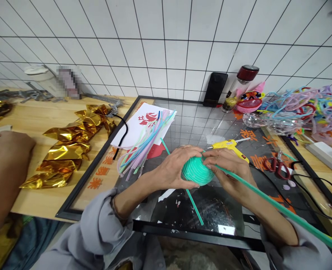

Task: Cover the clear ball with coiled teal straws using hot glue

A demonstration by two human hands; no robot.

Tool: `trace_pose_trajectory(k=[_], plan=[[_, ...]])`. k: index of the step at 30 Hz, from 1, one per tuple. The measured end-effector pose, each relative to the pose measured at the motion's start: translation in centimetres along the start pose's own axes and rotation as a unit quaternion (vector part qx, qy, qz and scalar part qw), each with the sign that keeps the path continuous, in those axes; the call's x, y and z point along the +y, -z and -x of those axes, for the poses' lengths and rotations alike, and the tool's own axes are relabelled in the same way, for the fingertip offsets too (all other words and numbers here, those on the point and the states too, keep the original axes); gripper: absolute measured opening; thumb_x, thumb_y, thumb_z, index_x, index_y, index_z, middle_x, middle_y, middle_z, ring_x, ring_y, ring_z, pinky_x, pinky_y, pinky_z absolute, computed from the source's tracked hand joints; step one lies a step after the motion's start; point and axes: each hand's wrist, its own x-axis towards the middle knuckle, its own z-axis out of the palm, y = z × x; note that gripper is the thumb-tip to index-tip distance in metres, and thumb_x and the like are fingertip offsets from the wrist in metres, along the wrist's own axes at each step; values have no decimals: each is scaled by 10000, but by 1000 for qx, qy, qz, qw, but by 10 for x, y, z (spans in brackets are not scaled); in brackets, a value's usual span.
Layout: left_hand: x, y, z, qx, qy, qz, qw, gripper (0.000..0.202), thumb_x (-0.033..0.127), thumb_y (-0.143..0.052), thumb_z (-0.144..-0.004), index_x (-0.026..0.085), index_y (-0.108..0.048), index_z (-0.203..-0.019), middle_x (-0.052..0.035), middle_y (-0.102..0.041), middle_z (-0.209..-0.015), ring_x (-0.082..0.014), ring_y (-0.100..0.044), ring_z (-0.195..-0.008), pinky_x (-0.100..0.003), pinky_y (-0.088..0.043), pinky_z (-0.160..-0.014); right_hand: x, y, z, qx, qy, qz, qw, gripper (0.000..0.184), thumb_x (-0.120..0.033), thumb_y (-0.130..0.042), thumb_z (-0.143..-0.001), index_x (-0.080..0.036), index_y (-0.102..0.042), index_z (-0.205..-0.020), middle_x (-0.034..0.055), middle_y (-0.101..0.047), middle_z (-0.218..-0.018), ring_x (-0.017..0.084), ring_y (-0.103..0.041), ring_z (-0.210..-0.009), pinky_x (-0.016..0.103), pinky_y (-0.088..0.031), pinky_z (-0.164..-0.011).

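Note:
A ball wound with green fuzzy pipe cleaner [197,171] sits between my hands above the dark glass panel. My left hand [175,167] curves around its left side, thumb below and fingers over the top. With its fingers pressed together, my right hand [228,165] pinches a long green pipe cleaner [256,189] against the ball's upper right. That strand trails down across my right forearm to the lower right. Another green pipe cleaner [194,206] lies on the panel under the ball. Just behind my right hand lies a yellow glue gun [228,145].
Pipe cleaners [147,140] lie on white paper [136,120]. Scissors [278,167] and cables are at right, beside a power strip [327,159]. A phone [215,90] and bottle [240,88] stand behind. Gold foil [67,152] and another person's hand [12,142] are at left.

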Motion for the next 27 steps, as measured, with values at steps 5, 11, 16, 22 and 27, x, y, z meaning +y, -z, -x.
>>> trace_pose_trajectory(k=[5, 11, 16, 22, 27], plan=[[-1, 0, 0, -2, -18, -17, 1000, 802, 475, -818, -765, 213, -402, -1399, -187, -610, -1360, -349, -569, -1324, -549, -457, -1116, 0, -2, 1, 3, -18, -6, 1000, 146, -166, -603, -951, -242, -727, -969, 59, -773, -1040, 218, -717, -946, 407, -552, -850], [0, 1, 0, 0, -10, -15, 1000, 742, 473, -830, -758, 207, -443, -1332, -201, -596, -1380, -349, -561, -1334, -531, -476, -1098, 0, -1, 1, -1, -13, -5, 1000, 145, -163, -601, -952, -240, -722, -966, 61, -774, -1041, 214, -716, -937, 399, -549, -834], [1, 1, 1, 7, -8, -1, 1000, 654, 444, -840, -756, 215, -468, -1242, -202, -598, -1372, -353, -561, -1340, -540, -493, -1074, 0, -1, 1, -2, -10, -1, 1000, 131, -162, -609, -949, -234, -718, -960, 54, -772, -1033, 209, -714, -936, 390, -541, -834], [0, 1, 2, 8, -15, 1, 1000, 668, 433, -831, -773, 219, -460, -1286, -199, -593, -1371, -344, -554, -1353, -541, -490, -1092, -1, -2, 1, -3, -13, 1, 1000, 145, -172, -584, -967, -237, -714, -956, 55, -774, -1032, 214, -717, -935, 391, -539, -819], [1, 3, 3, -17, 2, -16, 1000, 651, 446, -827, -775, 223, -495, -1289, -206, -557, -1425, -347, -534, -1374, -544, -465, -1121, -3, -1, -1, 3, -9, -3, 1000, 150, -156, -587, -960, -236, -713, -963, 49, -776, -1019, 206, -719, -912, 376, -549, -800]])
